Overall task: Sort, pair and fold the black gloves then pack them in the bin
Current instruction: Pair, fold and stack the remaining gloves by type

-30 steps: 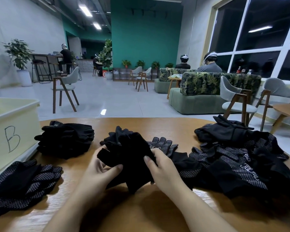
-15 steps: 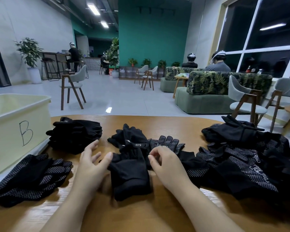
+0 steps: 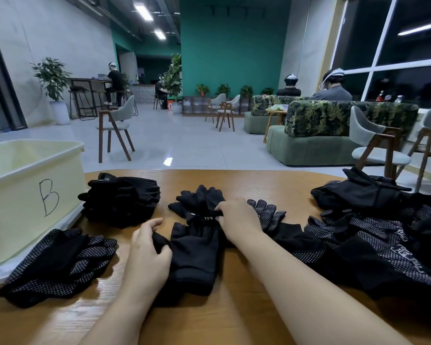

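I see a soft black glove pair (image 3: 197,255) in the middle of the smooth wooden table (image 3: 234,314). It lies long, running from near me away toward the room, with the floppy fingers at the far end. My left hand (image 3: 148,255) curls on its left edge. My right hand (image 3: 237,220) pinches it by the cuff band. A pale plastic bin (image 3: 23,202) marked B sits on the left. Dotted, bumpy gloves (image 3: 57,265) lie beside it.

Single head view, close above wooden table (image 3: 234,319), looking forward-down, lounge beyond.
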### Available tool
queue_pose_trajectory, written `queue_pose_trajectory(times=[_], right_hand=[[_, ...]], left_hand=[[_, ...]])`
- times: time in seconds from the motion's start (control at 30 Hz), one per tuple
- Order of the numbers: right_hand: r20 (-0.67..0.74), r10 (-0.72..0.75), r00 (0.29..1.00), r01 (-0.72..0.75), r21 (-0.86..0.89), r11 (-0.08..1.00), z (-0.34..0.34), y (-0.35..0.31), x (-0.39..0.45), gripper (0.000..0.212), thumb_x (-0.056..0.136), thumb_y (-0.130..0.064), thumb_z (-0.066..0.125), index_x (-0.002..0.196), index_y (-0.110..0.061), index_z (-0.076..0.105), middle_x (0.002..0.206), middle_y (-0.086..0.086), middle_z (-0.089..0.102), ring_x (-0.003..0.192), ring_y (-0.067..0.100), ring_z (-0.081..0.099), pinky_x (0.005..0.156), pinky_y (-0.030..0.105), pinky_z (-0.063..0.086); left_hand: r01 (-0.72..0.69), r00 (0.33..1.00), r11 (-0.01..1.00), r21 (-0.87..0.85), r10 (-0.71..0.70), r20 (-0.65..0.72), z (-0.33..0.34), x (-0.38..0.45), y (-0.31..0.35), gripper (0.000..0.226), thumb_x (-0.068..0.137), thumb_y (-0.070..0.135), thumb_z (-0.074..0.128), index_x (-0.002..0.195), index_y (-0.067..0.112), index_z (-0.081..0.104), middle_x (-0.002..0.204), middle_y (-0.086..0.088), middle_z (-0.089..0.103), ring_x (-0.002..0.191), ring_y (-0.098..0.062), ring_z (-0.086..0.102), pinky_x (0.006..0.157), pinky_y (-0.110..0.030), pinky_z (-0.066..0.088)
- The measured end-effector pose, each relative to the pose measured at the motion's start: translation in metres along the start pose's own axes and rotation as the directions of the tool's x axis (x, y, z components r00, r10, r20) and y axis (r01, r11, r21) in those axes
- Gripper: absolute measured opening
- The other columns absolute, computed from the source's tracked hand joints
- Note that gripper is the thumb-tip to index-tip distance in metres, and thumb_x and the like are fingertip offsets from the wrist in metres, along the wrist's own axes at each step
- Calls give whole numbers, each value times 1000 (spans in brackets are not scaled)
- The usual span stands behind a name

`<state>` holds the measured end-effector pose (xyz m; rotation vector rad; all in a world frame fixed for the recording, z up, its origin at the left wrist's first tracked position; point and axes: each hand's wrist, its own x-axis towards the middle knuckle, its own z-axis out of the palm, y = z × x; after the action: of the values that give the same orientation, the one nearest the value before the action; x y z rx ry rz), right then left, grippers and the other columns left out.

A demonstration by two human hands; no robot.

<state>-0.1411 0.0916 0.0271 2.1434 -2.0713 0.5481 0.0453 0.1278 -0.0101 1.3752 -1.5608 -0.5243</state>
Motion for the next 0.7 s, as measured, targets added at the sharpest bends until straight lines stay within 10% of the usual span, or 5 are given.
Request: queue_pose_trajectory(times=[0.33,0.57,0.7], right_hand=[[-195,259,946,-50,702,710,-8,-16,-16,16,95,-18,52,106,-6,52,96,-4,58,86,16,52,72,21,37],[-196,58,979,78,618,783,-11,-36,-77,42,94,-16,53,135,-11,41,112,-14,48,107,-1,45,86,-3,23],[-54,-90,994,106,501,859,-9,-43,-105,44,98,-25,46,139,-19,31,142,-11,37,122,4,42,95,12,30]], left_hand=[[76,997,995,-63,-78,-27,-1,-1,0,48,84,0,57,127,17,46,120,1,48,106,-10,43,86,-23,32],[161,983,957,-243,-178,-48,-2,1,3,34,92,8,49,124,19,47,113,5,53,101,-16,52,74,-26,37],[215,964,905,-366,-257,-72,-2,3,7,25,97,13,39,119,19,50,108,3,55,98,-15,53,79,-28,39]])
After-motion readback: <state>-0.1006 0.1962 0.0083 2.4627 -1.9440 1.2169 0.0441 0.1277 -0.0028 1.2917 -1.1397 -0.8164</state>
